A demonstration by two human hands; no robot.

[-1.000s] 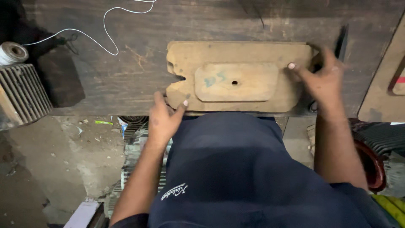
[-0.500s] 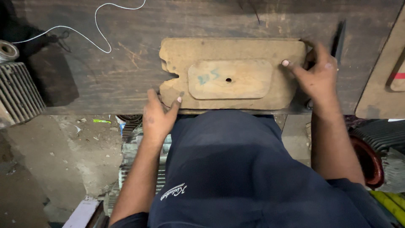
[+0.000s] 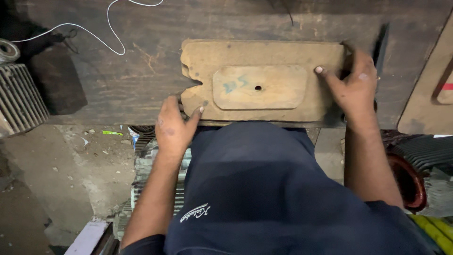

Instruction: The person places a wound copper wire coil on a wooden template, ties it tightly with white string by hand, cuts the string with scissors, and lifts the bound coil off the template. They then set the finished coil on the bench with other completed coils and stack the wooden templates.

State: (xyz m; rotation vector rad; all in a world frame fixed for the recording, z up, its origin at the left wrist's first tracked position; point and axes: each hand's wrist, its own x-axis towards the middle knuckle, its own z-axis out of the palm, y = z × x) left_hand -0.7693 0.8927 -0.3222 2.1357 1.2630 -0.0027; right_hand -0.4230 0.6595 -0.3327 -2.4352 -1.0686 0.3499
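Wooden former board [image 3: 264,80], centre top of frame, flat on a dark wooden workbench [image 3: 141,71] with its near edge at the bench edge. A smaller raised block [image 3: 259,87] with a central hole sits on it. Left hand [image 3: 172,125] grips the lower-left corner, fingers curled beneath, thumb on top; right hand [image 3: 351,87] lies over the right end, fingers spread, apparently steadying it. White wire [image 3: 111,28] upper left; ribbed motor housing [image 3: 19,99] at left edge.
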